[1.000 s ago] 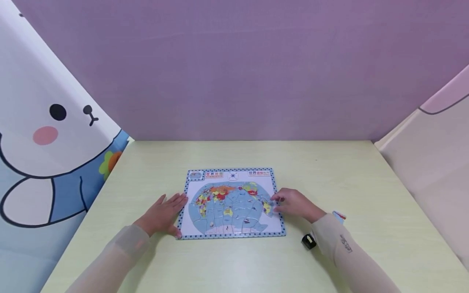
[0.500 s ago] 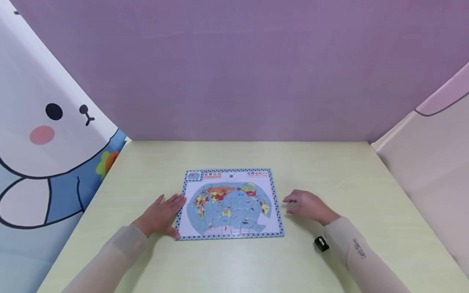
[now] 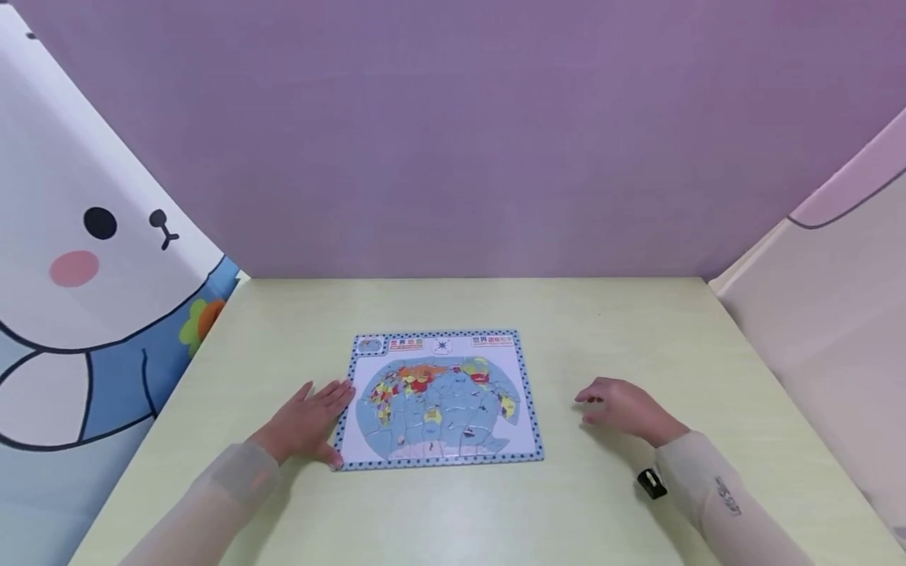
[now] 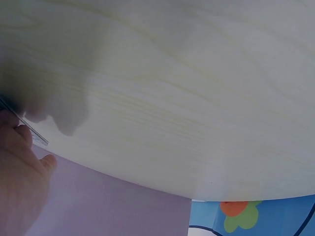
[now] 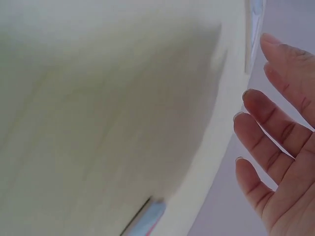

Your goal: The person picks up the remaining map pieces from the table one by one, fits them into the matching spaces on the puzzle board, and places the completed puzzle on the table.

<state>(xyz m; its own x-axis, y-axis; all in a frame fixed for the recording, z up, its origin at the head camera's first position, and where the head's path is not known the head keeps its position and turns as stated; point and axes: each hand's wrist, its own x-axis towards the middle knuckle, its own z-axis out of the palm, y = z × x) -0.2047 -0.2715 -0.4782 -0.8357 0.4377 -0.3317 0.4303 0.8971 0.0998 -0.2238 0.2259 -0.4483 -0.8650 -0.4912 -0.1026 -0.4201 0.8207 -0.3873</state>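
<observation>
A world map jigsaw puzzle (image 3: 449,397) lies in its tray board with a blue dotted border (image 3: 525,385), in the middle of the head view. White backing shows at the lower right of the blue oval. My left hand (image 3: 300,420) rests spread along the board's left edge, thumb at the near corner. Apart from the board, to its right, my right hand (image 3: 626,409) hovers over the table with bent, loose fingers and nothing in them. A light blue puzzle piece (image 5: 149,219) lies on the table in the right wrist view; my forearm side hides it in the head view.
The pale wood table (image 3: 453,511) extends around the board. A purple backdrop (image 3: 453,141) stands at its far edge. A printed cartoon cloth (image 3: 127,314) hangs at the left, and a pale cloth (image 3: 835,330) at the right. A small black device (image 3: 651,483) sits at my right wrist.
My right hand has let go of the map's right edge and moved right, away from the board. My left hand has stayed on the left edge. The head view has shifted slightly.
</observation>
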